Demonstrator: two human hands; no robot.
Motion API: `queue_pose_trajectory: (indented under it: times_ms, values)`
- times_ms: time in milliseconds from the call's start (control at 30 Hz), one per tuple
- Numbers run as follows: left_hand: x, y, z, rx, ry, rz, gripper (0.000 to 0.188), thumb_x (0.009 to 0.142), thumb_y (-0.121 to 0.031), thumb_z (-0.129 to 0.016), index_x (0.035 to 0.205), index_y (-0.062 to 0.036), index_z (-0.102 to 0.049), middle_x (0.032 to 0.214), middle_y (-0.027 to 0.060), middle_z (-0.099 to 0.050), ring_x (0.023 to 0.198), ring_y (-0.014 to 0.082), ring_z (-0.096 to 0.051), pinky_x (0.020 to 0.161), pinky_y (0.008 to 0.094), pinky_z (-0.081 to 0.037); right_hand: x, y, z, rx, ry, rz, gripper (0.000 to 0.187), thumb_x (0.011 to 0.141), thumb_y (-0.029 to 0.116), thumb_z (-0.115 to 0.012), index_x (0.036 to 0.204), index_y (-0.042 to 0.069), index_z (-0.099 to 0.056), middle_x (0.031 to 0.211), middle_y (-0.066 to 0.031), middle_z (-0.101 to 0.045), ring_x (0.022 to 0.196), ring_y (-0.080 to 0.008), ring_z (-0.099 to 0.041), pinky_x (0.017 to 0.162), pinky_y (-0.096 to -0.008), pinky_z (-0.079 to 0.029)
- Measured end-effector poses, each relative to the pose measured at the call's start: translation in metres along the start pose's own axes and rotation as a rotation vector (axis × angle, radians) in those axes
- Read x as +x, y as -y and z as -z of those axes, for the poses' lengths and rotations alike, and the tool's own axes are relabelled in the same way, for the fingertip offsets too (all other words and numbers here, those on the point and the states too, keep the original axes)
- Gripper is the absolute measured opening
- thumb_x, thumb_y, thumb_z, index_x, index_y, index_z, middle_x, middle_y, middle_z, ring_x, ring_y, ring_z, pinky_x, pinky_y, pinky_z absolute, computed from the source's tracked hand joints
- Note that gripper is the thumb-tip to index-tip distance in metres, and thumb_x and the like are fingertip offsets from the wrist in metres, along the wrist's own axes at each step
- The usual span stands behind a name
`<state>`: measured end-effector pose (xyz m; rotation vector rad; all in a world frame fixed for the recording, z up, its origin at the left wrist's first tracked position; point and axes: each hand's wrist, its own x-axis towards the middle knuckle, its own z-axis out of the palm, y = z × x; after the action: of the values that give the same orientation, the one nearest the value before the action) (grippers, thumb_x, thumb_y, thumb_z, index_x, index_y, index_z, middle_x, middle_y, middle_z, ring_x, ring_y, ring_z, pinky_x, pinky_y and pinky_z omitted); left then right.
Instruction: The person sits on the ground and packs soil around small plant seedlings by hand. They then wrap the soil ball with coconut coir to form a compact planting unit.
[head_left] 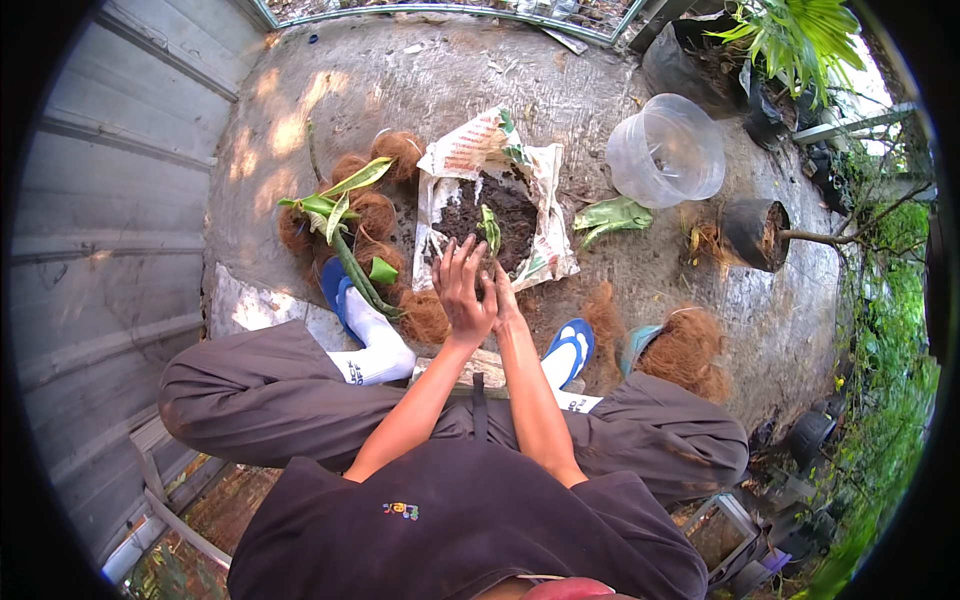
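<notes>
My left hand (463, 290) is open, dirty with soil, its fingers stretched out over the near edge of a white printed sack (548, 215). Against it leans my right hand (506, 298), partly hidden, with its visible fingers extended; I see nothing held in either. Dark soil (512, 212) fills the rolled-down sack. A small green leaf cutting (489, 228) stands in the soil just beyond my fingertips.
Brown coconut fibre clumps (375, 215) and long green leaves (358, 180) lie left of the sack. On the right are cut leaf pieces (612, 216), a clear plastic tub (668, 152), a black plant pot (752, 236) and more fibre (690, 350). Corrugated metal (120, 210) walls the left.
</notes>
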<state>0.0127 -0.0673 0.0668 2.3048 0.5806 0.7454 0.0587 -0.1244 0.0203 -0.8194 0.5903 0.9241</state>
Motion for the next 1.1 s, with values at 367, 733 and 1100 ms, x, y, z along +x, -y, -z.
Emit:
queue_pose_trajectory:
  times_ms: [367, 733, 1100]
  values:
    - [0.009, -0.022, -0.027, -0.125, -0.002, -0.110, 0.034, 0.086, -0.014, -0.059, 0.119, -0.0139, -0.068, 0.135, 0.0092, -0.065, 0.132, 0.0306, -0.055, 0.116, 0.0504, -0.037, 0.007, 0.005, 0.023, 0.009, 0.047, 0.240, 0.047, 0.110, 0.037, -0.044, 0.149, 0.010, -0.047, 0.144, -0.0154, -0.057, 0.126, -0.0276, -0.059, 0.109, -0.0429, -0.052]
    - [0.050, 0.023, 0.002, -0.508, -0.109, 0.085, 0.050, 0.095, -0.046, -0.058, 0.120, -0.0020, -0.061, 0.122, 0.0174, -0.061, 0.121, 0.0313, -0.057, 0.108, 0.0469, -0.041, -0.017, 0.040, -0.019, 0.037, 0.150, 0.012, 0.039, 0.105, 0.039, -0.051, 0.129, 0.012, -0.064, 0.122, -0.0095, -0.071, 0.111, -0.0248, -0.067, 0.096, -0.0423, -0.057]
    - [0.022, 0.004, 0.001, -0.118, -0.004, -0.314, 0.029, 0.072, -0.029, -0.083, 0.086, -0.0084, -0.069, 0.098, 0.0079, -0.068, 0.106, 0.0312, -0.065, 0.095, 0.0474, -0.048, -0.016, 0.043, -0.011, 0.128, 0.138, -0.145, 0.037, 0.098, 0.047, -0.068, 0.113, 0.013, -0.069, 0.105, -0.0067, -0.073, 0.089, -0.0197, -0.072, 0.073, -0.0374, -0.062]
